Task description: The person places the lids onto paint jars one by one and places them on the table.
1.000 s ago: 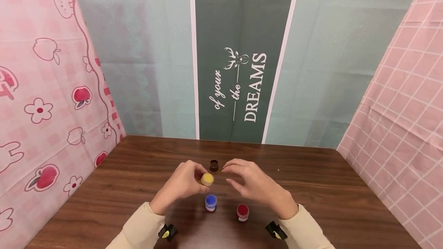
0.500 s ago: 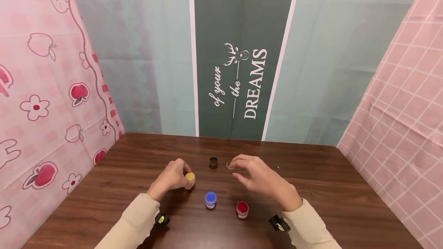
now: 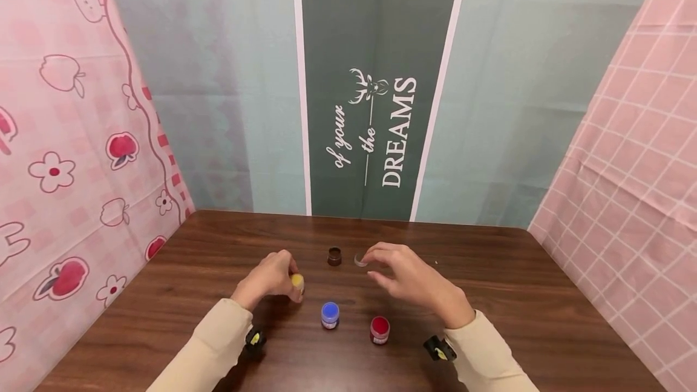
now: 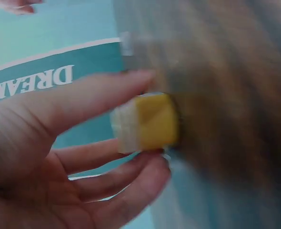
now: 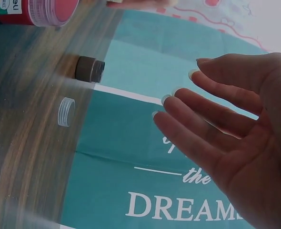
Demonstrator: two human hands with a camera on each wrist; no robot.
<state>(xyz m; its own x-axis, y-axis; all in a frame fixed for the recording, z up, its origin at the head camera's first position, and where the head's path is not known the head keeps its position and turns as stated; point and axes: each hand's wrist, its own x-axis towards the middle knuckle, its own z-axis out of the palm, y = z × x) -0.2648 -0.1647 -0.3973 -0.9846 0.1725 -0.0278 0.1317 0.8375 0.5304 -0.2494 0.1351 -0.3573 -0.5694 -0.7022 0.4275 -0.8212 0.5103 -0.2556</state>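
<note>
My left hand [image 3: 270, 277] holds a small yellow paint jar [image 3: 297, 282] between thumb and fingers, low at the tabletop. The left wrist view, partly blurred, shows the thumb on one side of the yellow jar [image 4: 155, 121] and fingertips on the other. Relaxed and holding nothing, my right hand [image 3: 411, 277] hovers above the table; its fingers [image 5: 197, 124] are spread apart. A clear round lid [image 5: 66, 112] lies beyond the right fingertips, partly hidden by them in the head view. A small dark brown pot [image 3: 334, 256] stands between the hands, farther back.
A blue paint jar [image 3: 330, 316] stands in front, between the hands, and a red paint jar [image 3: 380, 330] to its right. All are on a dark wooden table [image 3: 479, 331]. Hanging cloths border its back and sides.
My left hand has moved left and down to the table with the yellow jar. My right hand has shifted slightly right, and a clear lid now shows by its fingertips.
</note>
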